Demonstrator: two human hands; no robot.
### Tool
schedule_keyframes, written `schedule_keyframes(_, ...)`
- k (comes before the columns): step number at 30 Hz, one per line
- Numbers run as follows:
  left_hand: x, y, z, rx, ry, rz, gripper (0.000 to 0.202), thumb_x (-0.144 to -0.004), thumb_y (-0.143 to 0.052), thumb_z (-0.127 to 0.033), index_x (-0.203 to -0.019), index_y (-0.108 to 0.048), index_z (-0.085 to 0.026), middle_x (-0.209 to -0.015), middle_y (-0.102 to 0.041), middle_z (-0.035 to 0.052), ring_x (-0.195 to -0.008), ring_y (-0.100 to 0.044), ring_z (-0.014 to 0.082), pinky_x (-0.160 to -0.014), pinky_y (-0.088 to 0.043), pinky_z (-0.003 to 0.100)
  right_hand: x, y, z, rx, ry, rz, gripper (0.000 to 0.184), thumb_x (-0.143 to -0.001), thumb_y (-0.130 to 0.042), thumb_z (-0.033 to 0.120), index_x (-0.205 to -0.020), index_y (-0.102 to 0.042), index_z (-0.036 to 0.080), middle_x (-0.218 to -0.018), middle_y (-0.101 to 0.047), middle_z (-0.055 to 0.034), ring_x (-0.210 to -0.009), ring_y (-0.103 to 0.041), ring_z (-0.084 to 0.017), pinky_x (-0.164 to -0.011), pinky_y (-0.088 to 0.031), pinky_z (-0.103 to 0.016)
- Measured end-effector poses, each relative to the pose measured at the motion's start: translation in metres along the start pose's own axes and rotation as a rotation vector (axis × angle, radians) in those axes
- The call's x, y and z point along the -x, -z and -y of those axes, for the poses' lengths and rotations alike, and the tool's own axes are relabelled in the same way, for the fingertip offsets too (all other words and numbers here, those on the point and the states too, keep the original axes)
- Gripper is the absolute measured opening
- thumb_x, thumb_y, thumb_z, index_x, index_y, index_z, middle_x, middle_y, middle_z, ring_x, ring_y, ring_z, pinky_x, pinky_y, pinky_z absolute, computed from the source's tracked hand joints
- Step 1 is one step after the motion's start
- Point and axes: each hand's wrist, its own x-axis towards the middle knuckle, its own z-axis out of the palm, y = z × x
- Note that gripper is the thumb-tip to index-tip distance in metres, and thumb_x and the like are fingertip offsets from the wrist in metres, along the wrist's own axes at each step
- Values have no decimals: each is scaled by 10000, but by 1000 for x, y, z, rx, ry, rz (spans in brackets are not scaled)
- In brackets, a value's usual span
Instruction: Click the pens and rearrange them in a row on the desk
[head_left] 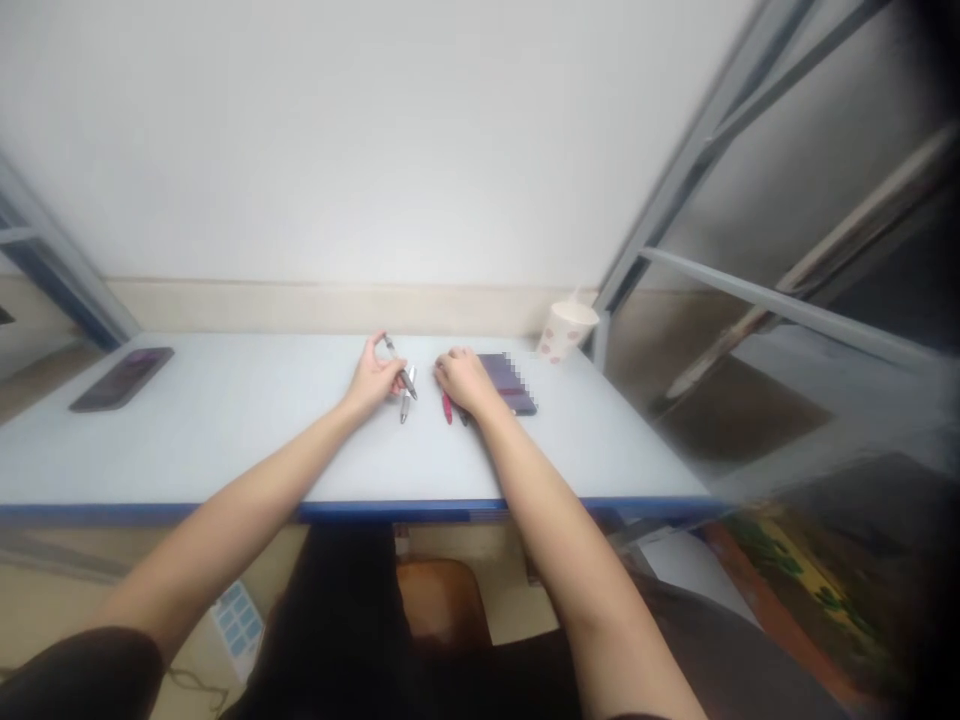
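Note:
My left hand (pixel 370 382) is closed in a pinch on a dark-tipped pen (pixel 409 384), tilted just above the table. Below that, a silver pen (pixel 404 411) lies on the tabletop, partly covered by the held one. My right hand (pixel 462 380) is bent over the table with its fingers curled together and the fingertips hidden. From under it stick out a red pen (pixel 448 409) and the end of a dark pen (pixel 463 418). Whether the fingers grip either of these is hidden. Beside this hand lies a dark, flat notebook-like item (pixel 510 372), partly blurred out.
A white spotted paper cup (pixel 568 331) stands at the back right of the light table (pixel 247 430). A dark phone (pixel 124 379) lies at the far left. Metal frames rise at both sides, and a wall closes off the back.

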Motion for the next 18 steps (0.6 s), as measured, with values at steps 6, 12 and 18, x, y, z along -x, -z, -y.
schedule_keyframes(6,-7,2,11,0,-16,-37,750,-843,-712,-149,-1493,-339,-171,-573,-648,-102,-417,-563,104,-510,-424,193,8,15,19,-135,42,-14,379,-1087,-391,343,-823,-618,195,-876,-678,-138,-854,-630,-274,-834,-495,-397)
schedule_keyframes(12,-12,8,9,-4,-50,-91,566,-919,-721,-198,-1336,-338,-202,-642,-681,-72,-529,-643,128,-596,-491,225,21,21,39,-605,-68,200,420,-968,-587,585,-749,-496,239,-612,-481,26,-412,-448,-131,-376,-320,-270)
schedule_keyframes(18,-17,9,12,-73,-101,-85,380,-974,-732,-327,-1121,-392,-241,-730,-677,-30,-591,-638,133,-637,-497,256,20,22,37,-688,-200,96,413,-978,-545,610,-773,-450,264,-573,-454,39,-372,-469,-157,-351,-345,-296)
